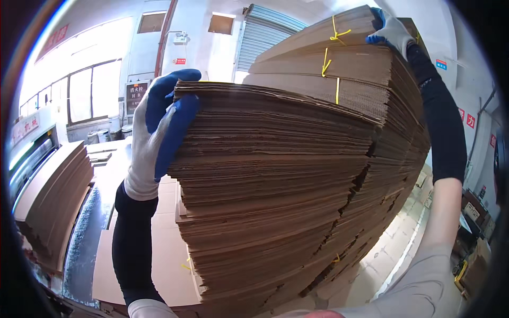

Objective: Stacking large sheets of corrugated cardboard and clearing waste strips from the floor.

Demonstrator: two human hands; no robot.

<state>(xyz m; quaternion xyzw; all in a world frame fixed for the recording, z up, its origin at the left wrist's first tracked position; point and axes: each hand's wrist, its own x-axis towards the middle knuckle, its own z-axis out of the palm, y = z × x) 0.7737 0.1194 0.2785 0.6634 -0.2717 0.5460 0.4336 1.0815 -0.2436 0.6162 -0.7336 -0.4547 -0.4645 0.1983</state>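
A tall stack of flat brown cardboard sheets fills the middle of the view. My left hand, in a white glove with blue coated fingers, is closed around the stack's upper left corner, thumb on the side edges and fingers at the top. Farther back and to the right, bundles of cardboard sheets tied with yellow strap rise higher. My right hand, gloved the same way, reaches up with bent fingers gripping the end of the topmost bundle. Some of its fingers are hidden behind the cardboard.
More cardboard stands piled at the left beside a machine. Pale cardboard sheets lie low beside my left forearm. Paved floor shows right of the stack, with assorted items at the far right. A rolling shutter is behind.
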